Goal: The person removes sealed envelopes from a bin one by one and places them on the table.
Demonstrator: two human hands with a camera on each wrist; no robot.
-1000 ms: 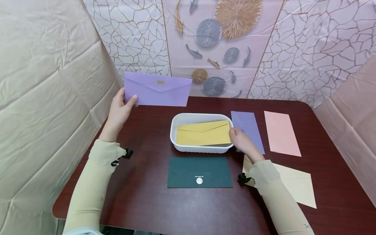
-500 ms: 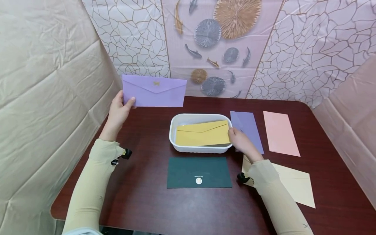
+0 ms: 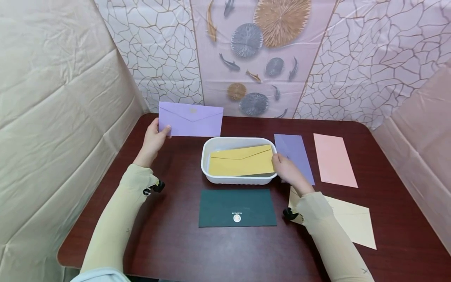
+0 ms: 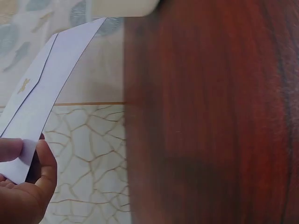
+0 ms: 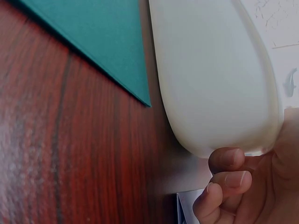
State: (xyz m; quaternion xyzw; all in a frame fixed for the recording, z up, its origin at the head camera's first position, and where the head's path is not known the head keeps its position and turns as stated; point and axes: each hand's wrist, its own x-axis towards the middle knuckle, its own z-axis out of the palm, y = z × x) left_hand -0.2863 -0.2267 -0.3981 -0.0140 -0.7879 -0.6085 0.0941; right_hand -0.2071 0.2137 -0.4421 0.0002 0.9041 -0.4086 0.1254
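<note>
My left hand [image 3: 154, 138] pinches the left end of a lavender envelope [image 3: 192, 120], thumb on the flap side and fingers behind. The envelope is raised at the table's far edge, up and left of a white plastic basin [image 3: 215, 179]. In the left wrist view, the lavender envelope [image 4: 49, 88] shows a small gold mark. My right hand [image 3: 287, 168] grips the basin's right end, and in the right wrist view its fingers [image 5: 233, 179] curl at the basin's outer end. A yellow envelope [image 3: 243, 162] lies in the basin, its right end by that hand.
In front of the basin lies a dark green envelope [image 3: 229, 205] with a white round mark. To its right lie a purple envelope [image 3: 297, 152], a pink envelope [image 3: 334, 160] and a cream envelope [image 3: 356, 223], partly under the right forearm. Patterned cloth hangs behind the table.
My left hand has lowered the lavender envelope and moved it slightly right, mostly in the last half second. The right hand still grips the basin, which stays in place.
</note>
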